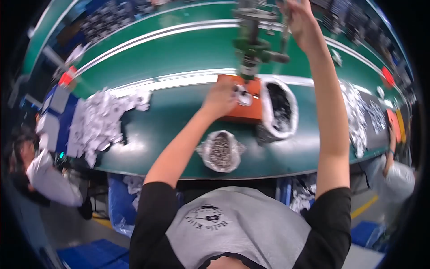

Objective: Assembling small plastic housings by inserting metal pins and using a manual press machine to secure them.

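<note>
My left hand [221,96] reaches forward onto the orange base [244,114] of a small green press [251,45], fingers pinched on a small white part [244,95] under the press head. My right hand [299,20] is raised high and closed around the press lever [285,36] at the upper right of the machine. An open clear bag of small dark metal pieces [221,150] lies on the green table [170,130] just below my left forearm.
A white bag of dark parts [280,107] stands right of the orange base. Heaps of white parts lie at the left [105,121] and the right [356,112]. Other people sit at the far left [42,172] and right [394,172] table ends.
</note>
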{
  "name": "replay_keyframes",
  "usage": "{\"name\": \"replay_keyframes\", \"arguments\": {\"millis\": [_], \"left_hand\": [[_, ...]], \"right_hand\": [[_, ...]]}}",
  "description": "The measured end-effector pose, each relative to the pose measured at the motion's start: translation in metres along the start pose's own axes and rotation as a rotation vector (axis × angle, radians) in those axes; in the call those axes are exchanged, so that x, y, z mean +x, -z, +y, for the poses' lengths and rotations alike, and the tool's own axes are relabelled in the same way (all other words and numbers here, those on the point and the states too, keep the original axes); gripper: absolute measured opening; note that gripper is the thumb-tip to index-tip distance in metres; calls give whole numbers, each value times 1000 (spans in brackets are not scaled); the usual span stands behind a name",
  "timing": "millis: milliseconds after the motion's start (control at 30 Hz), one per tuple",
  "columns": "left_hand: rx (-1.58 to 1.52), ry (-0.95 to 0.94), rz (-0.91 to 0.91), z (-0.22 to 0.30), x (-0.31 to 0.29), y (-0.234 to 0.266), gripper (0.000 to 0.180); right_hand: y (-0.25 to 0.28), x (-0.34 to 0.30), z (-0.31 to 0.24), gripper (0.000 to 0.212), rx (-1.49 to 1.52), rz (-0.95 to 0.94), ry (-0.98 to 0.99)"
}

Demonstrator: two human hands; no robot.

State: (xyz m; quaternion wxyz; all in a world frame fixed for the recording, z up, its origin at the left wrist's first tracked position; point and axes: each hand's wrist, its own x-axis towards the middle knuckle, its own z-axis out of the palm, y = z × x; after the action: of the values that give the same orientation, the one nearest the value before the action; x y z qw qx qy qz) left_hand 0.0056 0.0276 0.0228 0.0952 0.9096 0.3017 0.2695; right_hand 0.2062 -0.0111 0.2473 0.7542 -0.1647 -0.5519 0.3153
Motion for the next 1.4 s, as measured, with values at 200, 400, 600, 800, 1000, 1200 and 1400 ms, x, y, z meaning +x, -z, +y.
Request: {"name": "replay_keyframes", "arguments": {"millis": [200, 400, 600, 800, 1000, 1200, 1400], "left_hand": [[-258, 27, -307, 30, 33, 27, 32], [97, -1, -81, -4, 32, 28, 50], [-291, 298, -5, -20, -15, 58, 53], [-307, 380, 42, -34, -57, 58, 53], [-350, 596, 248, -59, -73, 47, 59], [-623, 580, 564, -141, -54, 2, 54], [-715, 742, 558, -145, -70, 7, 57]], "right_hand": [[167, -69, 29, 52, -157, 43, -523], [285, -244, -40, 59, -1777, 110, -298], [331, -392, -48, 57, -2529, 340, -777], [255, -370, -35, 48, -2224, 213, -755], [269, -379, -42, 42, -2199, 341, -545], [285, -390, -39, 40, -2093, 303, -519], [250, -379, -38, 39, -2169, 417, -510]]}}
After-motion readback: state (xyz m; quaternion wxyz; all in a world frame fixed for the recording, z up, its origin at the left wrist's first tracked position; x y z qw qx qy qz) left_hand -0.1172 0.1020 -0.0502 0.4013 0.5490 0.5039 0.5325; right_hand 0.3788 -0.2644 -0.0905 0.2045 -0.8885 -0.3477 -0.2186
